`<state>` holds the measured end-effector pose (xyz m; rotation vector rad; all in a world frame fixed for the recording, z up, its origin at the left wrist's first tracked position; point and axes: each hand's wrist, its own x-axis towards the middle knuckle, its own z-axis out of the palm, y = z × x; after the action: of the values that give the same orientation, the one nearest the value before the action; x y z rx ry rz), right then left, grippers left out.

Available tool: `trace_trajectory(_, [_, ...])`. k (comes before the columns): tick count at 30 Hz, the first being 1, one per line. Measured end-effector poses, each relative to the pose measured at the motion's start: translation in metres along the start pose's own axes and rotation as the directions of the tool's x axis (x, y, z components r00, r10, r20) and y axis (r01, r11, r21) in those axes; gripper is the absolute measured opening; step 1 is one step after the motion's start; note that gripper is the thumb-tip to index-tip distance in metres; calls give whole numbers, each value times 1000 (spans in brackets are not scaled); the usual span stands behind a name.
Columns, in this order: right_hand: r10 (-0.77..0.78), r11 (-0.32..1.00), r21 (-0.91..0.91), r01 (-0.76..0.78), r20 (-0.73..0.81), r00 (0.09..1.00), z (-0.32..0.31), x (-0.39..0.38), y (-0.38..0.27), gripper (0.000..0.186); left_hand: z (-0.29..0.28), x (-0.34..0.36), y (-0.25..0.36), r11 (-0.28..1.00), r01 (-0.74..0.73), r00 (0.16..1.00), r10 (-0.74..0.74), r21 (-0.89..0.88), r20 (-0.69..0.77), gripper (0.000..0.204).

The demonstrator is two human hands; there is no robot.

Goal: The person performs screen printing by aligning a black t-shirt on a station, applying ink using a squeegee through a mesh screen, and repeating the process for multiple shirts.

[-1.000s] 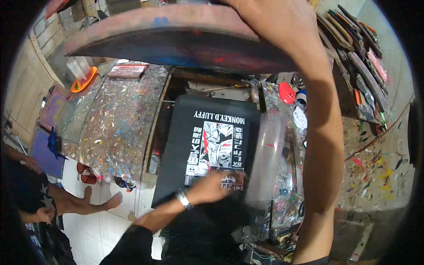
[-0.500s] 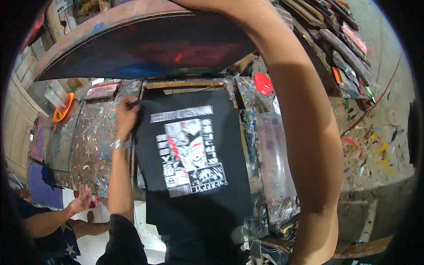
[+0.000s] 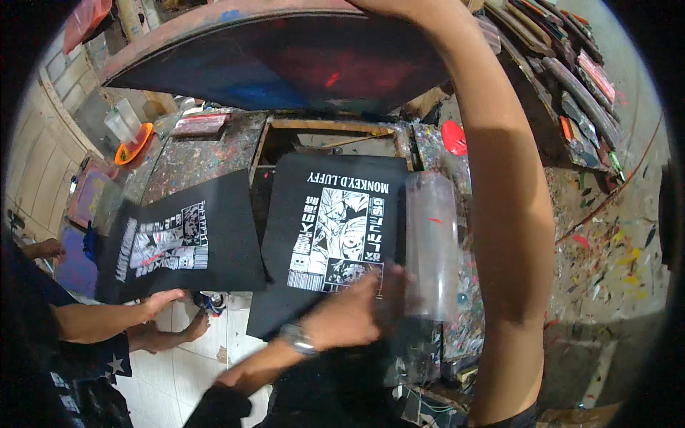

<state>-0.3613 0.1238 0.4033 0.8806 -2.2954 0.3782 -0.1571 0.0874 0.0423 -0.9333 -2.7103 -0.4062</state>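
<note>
A black fabric panel (image 3: 278,250) with a white comic-style print lies flat on the work board in front of me. My left hand (image 3: 349,307), with a watch on the wrist, reaches across its lower right part. The fingers are blurred, so their grip is unclear. At the top, my right hand (image 3: 399,6) is on the rim of a dark printing screen (image 3: 285,68), which is tilted up; its fingertips are out of view. To the left, a co-worker's hand (image 3: 164,301) holds a second black panel (image 3: 232,214) with a similar print and red marks.
Right of the board stands a clear tube-shaped plastic thing (image 3: 432,246). A red lump (image 3: 454,138) sits behind it. An orange tray (image 3: 134,144) and a squeegee-like bar (image 3: 200,125) are at the far left. Several paint-stained bars (image 3: 581,100) are stacked at the upper right.
The red-marked panel has gone from the board to the co-worker on the left, uncovering another panel. My left hand has left its edge and swung right. The right hand stays on the screen.
</note>
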Motion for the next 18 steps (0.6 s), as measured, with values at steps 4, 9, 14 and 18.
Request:
trace_trajectory(4, [-44, 999, -3, 44, -12, 999, 19, 9, 11, 73, 34, -3, 13, 988, -119, 993, 121, -96, 17, 56])
trace_trajectory(9, [-48, 999, -9, 48, 11, 999, -4, -2, 11, 71, 12, -74, -78, 880, 401, 914, -401, -254, 55, 61])
trace_trajectory(14, [-28, 1000, 11, 28, -6, 1000, 19, 21, 15, 71, 2, -109, -104, 888, 437, 879, -455, 140, 144, 70])
trace_trajectory(18, [-39, 999, -37, 40, 25, 999, 15, 29, 15, 72, 18, -102, -91, 871, 492, 856, -487, 21, 175, 77])
